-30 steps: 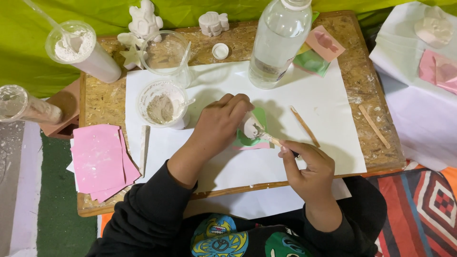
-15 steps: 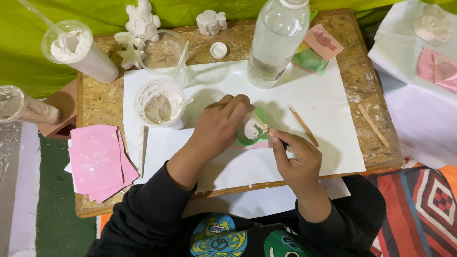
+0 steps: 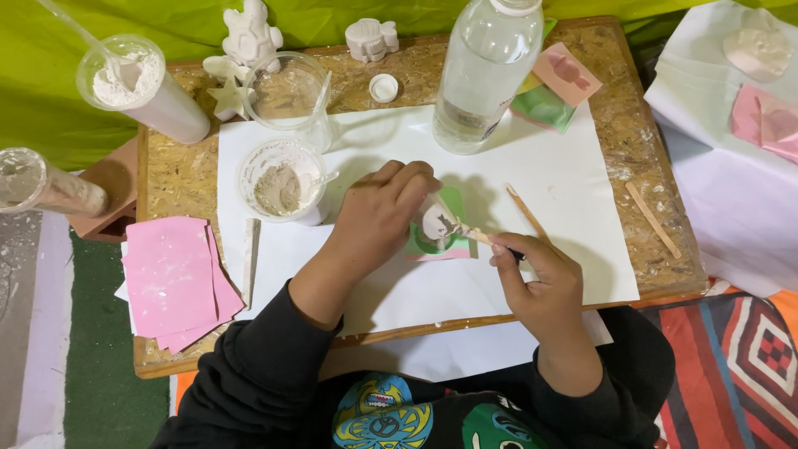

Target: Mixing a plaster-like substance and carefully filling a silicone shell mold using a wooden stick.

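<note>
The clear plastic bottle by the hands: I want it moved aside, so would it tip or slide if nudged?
The bottle is tall and narrow, so a nudge near its top would probably tip it. It looks only partly filled, so likely fairly light. Standing on smooth white paper, it may slide if pushed low.

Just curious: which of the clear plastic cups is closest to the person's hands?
The cup of greyish paste on the white paper, just beside the left hand; the other cups stand farther back.

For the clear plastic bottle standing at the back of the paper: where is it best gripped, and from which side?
Grip the clear plastic bottle around its straight middle body, coming from its right side. It stands upright with its cap off, so a level side wrap seems safest, and both hands work just in front of it.
</note>
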